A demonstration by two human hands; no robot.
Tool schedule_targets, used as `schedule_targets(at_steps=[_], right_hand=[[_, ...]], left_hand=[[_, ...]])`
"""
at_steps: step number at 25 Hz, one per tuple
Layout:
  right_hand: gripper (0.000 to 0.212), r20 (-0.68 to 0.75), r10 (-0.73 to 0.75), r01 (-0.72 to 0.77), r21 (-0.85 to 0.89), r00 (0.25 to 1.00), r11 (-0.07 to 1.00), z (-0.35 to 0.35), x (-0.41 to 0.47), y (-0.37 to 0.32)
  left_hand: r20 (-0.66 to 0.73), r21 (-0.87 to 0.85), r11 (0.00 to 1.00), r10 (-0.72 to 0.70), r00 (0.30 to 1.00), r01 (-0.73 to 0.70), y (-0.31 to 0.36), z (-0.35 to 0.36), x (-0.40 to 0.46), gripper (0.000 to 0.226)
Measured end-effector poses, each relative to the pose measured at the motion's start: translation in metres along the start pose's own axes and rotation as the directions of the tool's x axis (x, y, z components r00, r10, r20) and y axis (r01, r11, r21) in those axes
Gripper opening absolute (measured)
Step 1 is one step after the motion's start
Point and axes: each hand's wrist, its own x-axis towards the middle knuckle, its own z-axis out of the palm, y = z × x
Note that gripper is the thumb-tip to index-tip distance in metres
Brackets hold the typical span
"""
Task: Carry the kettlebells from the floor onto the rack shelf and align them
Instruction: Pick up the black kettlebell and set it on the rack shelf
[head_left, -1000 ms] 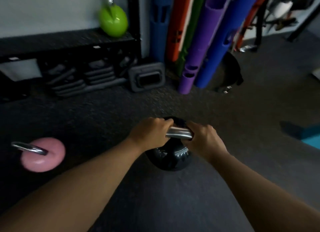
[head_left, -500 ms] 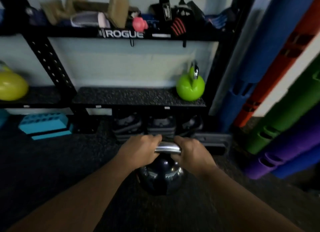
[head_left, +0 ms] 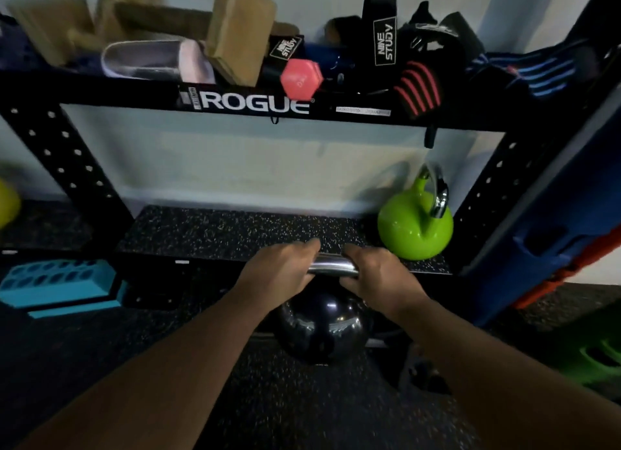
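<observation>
A glossy black kettlebell (head_left: 324, 328) with a chrome handle hangs in front of me, off the floor. My left hand (head_left: 279, 268) and my right hand (head_left: 376, 275) both grip that handle, side by side. Its handle is level with the front edge of the speckled rack shelf (head_left: 218, 231); its ball hangs below that edge. A green kettlebell (head_left: 415, 229) stands upright at the shelf's right end, to the right of my hands. A yellow kettlebell (head_left: 6, 201) shows partly at the far left edge.
The black rack's upper shelf (head_left: 255, 101) holds blocks, a pink dumbbell (head_left: 300, 79) and straps. Slanted rack uprights (head_left: 67, 167) flank the lower shelf. A teal block (head_left: 57, 286) lies under the shelf at left. Blue, orange and green rollers (head_left: 554, 234) lean at right.
I have carried the black kettlebell from the open floor up to the rack. It now hangs at the shelf's front edge, with the pink kettlebell left behind out of view.
</observation>
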Motion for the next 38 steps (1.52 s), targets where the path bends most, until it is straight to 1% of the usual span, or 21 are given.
schedule_targets(at_steps=[3, 6, 10, 13, 18, 20, 22, 24, 27, 31, 32, 34, 36, 38], right_hand=[[0.038, -0.025, -0.024, 0.022, -0.08, 0.999, 0.997, 0.012, 0.075, 0.03], [0.047, 0.0, 0.014, -0.014, -0.083, 1.0, 0.996, 0.022, 0.136, 0.05], [0.034, -0.001, 0.034, -0.034, -0.095, 0.999, 0.995, 0.031, 0.192, 0.07], [0.035, 0.011, 0.05, -0.049, -0.122, 0.999, 0.991, 0.039, 0.213, 0.083], [0.031, -0.004, 0.085, -0.085, -0.088, 0.996, 0.992, 0.045, 0.232, 0.099], [0.027, 0.03, 0.098, -0.097, -0.054, 0.995, 0.994, 0.042, 0.24, 0.102], [0.02, 0.073, 0.137, -0.137, -0.012, 0.988, 0.991, 0.039, 0.253, 0.103], [0.019, 0.092, 0.192, -0.192, -0.004, 0.977, 0.981, 0.04, 0.265, 0.103], [0.016, 0.079, 0.242, -0.245, 0.03, 0.967, 0.969, 0.044, 0.274, 0.107], [0.02, 0.07, 0.229, -0.229, -0.019, 0.971, 0.973, 0.045, 0.274, 0.106], [0.025, 0.065, 0.229, -0.226, -0.04, 0.971, 0.973, 0.045, 0.274, 0.103], [0.04, 0.032, 0.206, -0.201, -0.109, 0.978, 0.974, 0.043, 0.272, 0.092], [0.052, -0.017, 0.102, -0.103, -0.16, 0.995, 0.982, 0.041, 0.268, 0.074], [0.051, -0.04, -0.026, 0.019, -0.161, 0.999, 0.987, 0.04, 0.265, 0.052]], left_hand=[[-0.042, -0.004, 1.0, 0.024, 0.999, -0.024, -0.048, 0.027, 0.06, 0.027], [-0.086, -0.033, 0.999, 0.028, 0.996, -0.031, -0.085, 0.046, 0.11, 0.031], [-0.127, -0.042, 0.999, 0.027, 0.992, -0.032, -0.117, 0.067, 0.162, 0.028], [-0.13, -0.059, 0.998, 0.009, 0.991, -0.017, -0.129, 0.083, 0.182, 0.029], [-0.15, -0.1, 0.995, 0.014, 0.989, -0.029, -0.142, 0.094, 0.208, 0.021], [-0.154, -0.135, 0.991, -0.047, 0.987, 0.026, -0.139, 0.097, 0.212, 0.021], [-0.151, -0.211, 0.972, -0.137, 0.979, 0.104, -0.139, 0.099, 0.217, 0.023], [-0.12, -0.281, 0.948, -0.19, 0.974, 0.15, -0.143, 0.1, 0.222, 0.025], [-0.044, -0.35, 0.914, -0.235, 0.971, 0.205, -0.148, 0.101, 0.23, 0.023], [0.038, -0.377, 0.89, -0.261, 0.965, 0.256, -0.15, 0.102, 0.234, 0.021], [0.056, -0.393, 0.883, -0.255, 0.965, 0.256, -0.15, 0.1, 0.234, 0.024], [0.073, -0.406, 0.882, -0.231, 0.97, 0.241, -0.153, 0.095, 0.227, 0.037], [0.055, -0.384, 0.893, -0.231, 0.971, 0.234, -0.16, 0.086, 0.208, 0.049], [0.055, -0.36, 0.9, -0.243, 0.969, 0.246, -0.17, 0.075, 0.182, 0.054]])
